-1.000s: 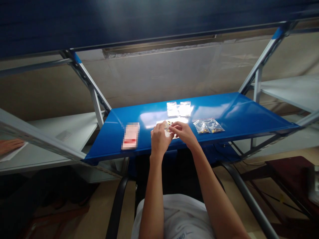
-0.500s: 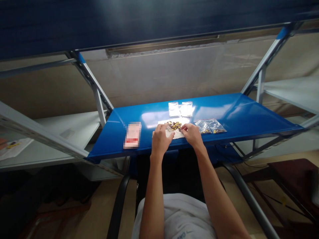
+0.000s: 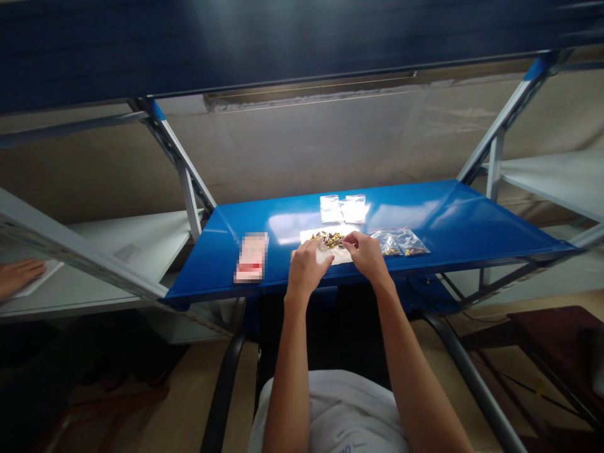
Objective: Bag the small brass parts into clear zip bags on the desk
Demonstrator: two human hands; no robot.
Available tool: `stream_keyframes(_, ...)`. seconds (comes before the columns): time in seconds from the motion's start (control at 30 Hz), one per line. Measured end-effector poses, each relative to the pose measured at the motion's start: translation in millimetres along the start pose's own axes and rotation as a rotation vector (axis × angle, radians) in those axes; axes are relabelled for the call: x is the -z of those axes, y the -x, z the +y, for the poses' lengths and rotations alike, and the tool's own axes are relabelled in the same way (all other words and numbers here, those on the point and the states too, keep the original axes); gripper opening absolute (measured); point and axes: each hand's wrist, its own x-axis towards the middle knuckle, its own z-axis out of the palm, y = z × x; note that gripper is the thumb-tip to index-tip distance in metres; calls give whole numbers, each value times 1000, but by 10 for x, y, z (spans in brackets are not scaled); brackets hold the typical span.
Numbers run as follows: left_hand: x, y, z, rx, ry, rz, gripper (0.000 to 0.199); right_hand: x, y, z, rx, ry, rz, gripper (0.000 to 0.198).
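A pile of small yellow-and-dark pieces (image 3: 329, 239) lies on a white sheet (image 3: 340, 257) near the table's front edge. My left hand (image 3: 306, 267) rests at the sheet's left side, thumb stretched away from the curled fingers. Something pale and see-through may be by its fingertips, but I cannot make it out. At the right of the pile, my right hand (image 3: 367, 253) has thumb and forefinger pinched together; what is between them is too small to name. Just right of that hand lie clear zip bags (image 3: 411, 240) with similar pieces inside.
On the blue table (image 3: 453, 217), shiny clear bags (image 3: 355, 209) lie behind the sheet. A blurred pink packet (image 3: 251, 257) is at the left. Metal posts (image 3: 182, 157) flank the table. Another person's hand (image 3: 21, 277) rests on the left-hand shelf (image 3: 141, 258).
My left hand has opened slightly and shifted a little right; my right hand stays pinched at the pile. The other person's hand has reached further in at the left.
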Motion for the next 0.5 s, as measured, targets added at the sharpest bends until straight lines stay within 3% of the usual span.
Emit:
stream_keyframes(0.23,25,-6,12,-46,38,-27,51,59,12,-234,46,-356,-148,19)
stream_keyframes(0.5,24,-11,12,-81,58,-22,48,-26,18,-222,11,-425,-186,21)
